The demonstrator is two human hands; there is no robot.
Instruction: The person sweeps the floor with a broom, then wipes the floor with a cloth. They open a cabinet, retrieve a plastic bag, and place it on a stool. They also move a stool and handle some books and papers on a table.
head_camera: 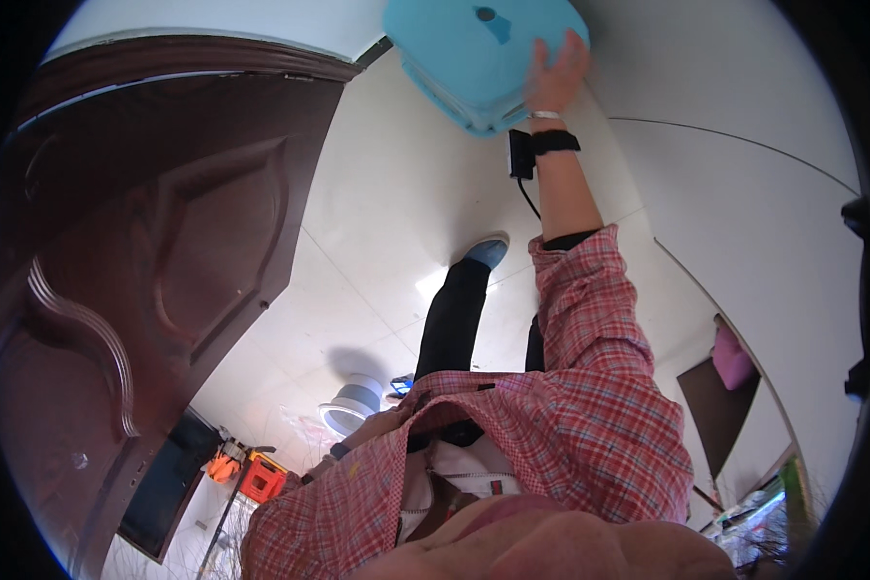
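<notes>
My right hand [557,72] reaches out to a light-blue plastic stool [471,54] at the top of the view. Its fingers are spread and blurred over the right part of the seat; firm contact cannot be told. The stool has a round hole in its top. Beside my right wrist, which wears a black band, is a small black device [520,154] with a cable. My left hand [388,420] is low by my waist, partly hidden by the plaid shirt. A blue-and-white object [402,384] shows close to it; whether the hand holds it is unclear.
A dark-red wooden door [210,217] stands at the left. A grey-white bucket or bin [355,406] is on the tiled floor. Orange and red items [261,478] lie lower left. White panels [732,181] line the right, with a pink item [732,355] further down.
</notes>
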